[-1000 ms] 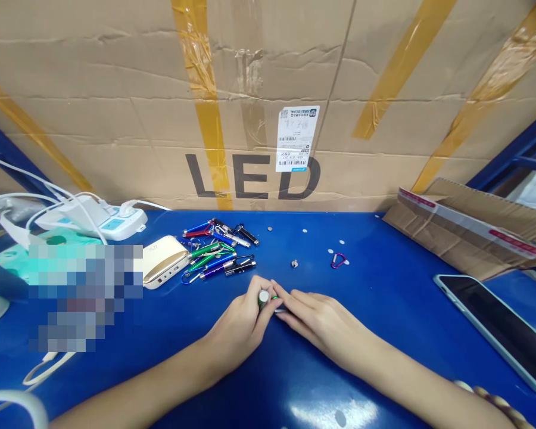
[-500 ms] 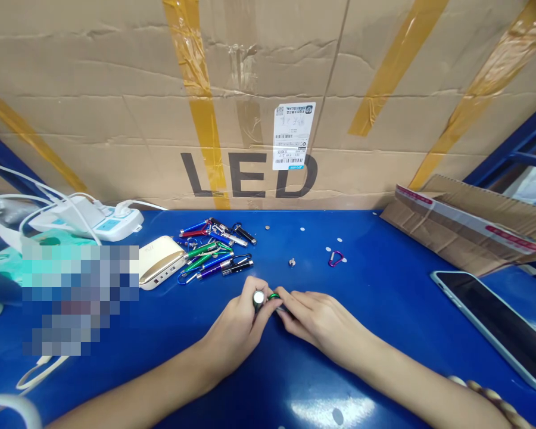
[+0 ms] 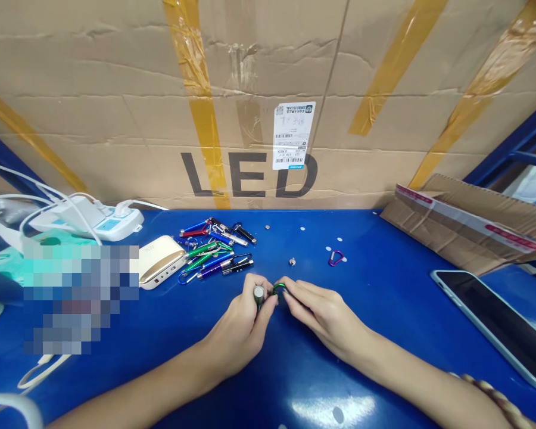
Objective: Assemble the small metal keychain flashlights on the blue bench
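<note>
Closed around a small flashlight (image 3: pixel 258 294), my left hand (image 3: pixel 239 322) holds it with its round silver end facing up toward me; most of its body is hidden by the fingers. My right hand (image 3: pixel 324 313) pinches a green carabiner (image 3: pixel 279 288) right beside the left thumb. Whether the carabiner is joined to the flashlight, I cannot tell. Beyond the hands lie a small metal piece (image 3: pixel 292 261) and a purple carabiner (image 3: pixel 336 258). A pile of colourful mini flashlights (image 3: pixel 217 253) with carabiners spreads to the left.
A cream power bank (image 3: pixel 163 262) stands left of the pile, near a white power strip (image 3: pixel 116 221) with cables. On the right are a phone (image 3: pixel 495 328) and an opened cardboard box (image 3: pixel 464 223). A large cardboard carton (image 3: pixel 138 119) rises behind the blue table (image 3: pixel 232 393).
The green carabiner has turned and shows more of its loop. My right fingers have shifted slightly on it, while the flashlight's end looks less bright than before.
</note>
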Available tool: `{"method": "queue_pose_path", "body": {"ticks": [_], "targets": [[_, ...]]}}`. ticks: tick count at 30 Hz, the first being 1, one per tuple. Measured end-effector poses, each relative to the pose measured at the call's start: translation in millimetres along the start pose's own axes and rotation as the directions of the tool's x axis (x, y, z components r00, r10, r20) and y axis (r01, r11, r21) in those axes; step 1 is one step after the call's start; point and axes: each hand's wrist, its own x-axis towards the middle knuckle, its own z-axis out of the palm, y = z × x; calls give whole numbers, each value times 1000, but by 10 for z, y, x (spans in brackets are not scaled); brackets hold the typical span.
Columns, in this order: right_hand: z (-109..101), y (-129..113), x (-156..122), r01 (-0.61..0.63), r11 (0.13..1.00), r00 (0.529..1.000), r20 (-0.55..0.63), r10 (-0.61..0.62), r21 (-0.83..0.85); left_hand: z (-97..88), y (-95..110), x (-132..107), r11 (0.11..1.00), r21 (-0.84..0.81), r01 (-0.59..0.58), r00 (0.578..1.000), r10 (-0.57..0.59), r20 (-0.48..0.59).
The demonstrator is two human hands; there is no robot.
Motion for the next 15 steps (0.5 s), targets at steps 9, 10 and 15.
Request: {"method": "queue_pose_path", "body": {"ticks": [9,10,15], "targets": [[-15,-51,6,-73,992,997,-32,77,106,-10,4,0,999,-33,-12,1000,13,23],[-15,-51,4,-79,991,996,-35,83,112,-9,8,0,999,-34,-8,999,9,38],[-14,46,1,-214,976,977,31,213,33,1,19,-2,999,-47,9,999,-7,53]]}}
